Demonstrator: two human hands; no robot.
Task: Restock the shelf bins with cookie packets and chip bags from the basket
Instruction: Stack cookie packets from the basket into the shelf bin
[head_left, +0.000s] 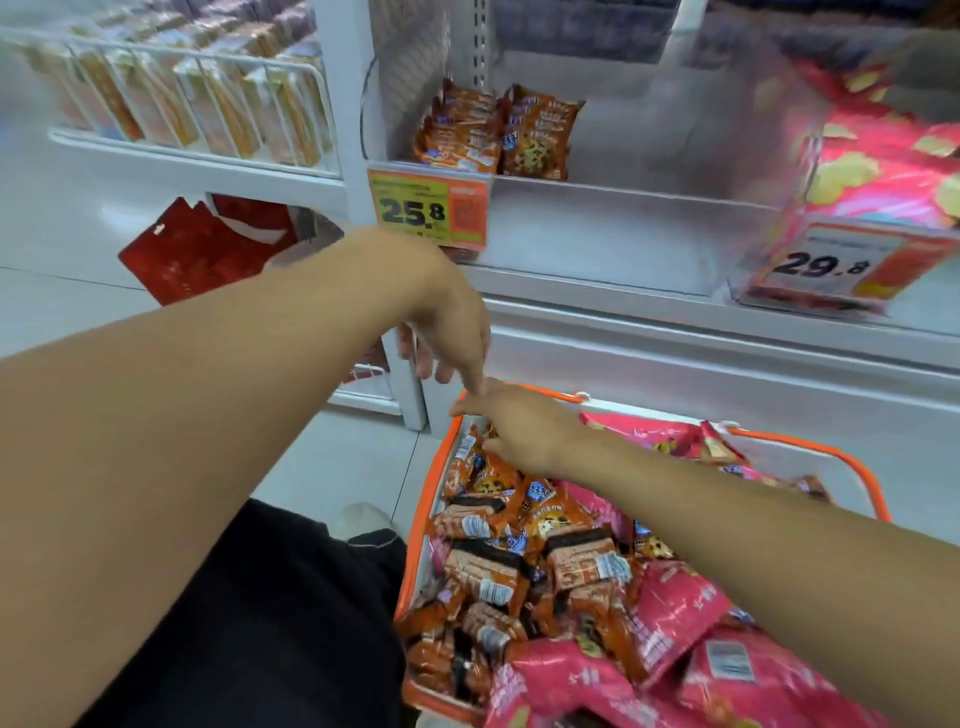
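The right hand reaches across the far left corner of the basket, palm down, its fingers curled toward the topmost cookie packets; whether they already pinch one I cannot tell, since the fingertips are hidden behind the knuckles. It sits there, most likely, because the orange packets are heaped along the basket's left side, so that corner is the nearest place to pick from. The left hand hangs just above it at about 11 o'clock, fingers drooping loose and holding nothing, one fingertip seeming to touch the right hand's thumb; it looks poised to take or steady whatever comes up. From the right hand, the bulk of the cookie packets lies at 6 o'clock, touching or just under it, and the pink chip bags spread from 3 to 5 o'clock along the basket's right and near side. Up at 12 o'clock, well apart, the shelf bin holds only a few cookie packets standing at its left end above the price tag, so most of it waits to be filled. At 2 o'clock a clear bin of pink bags stands, blurred.
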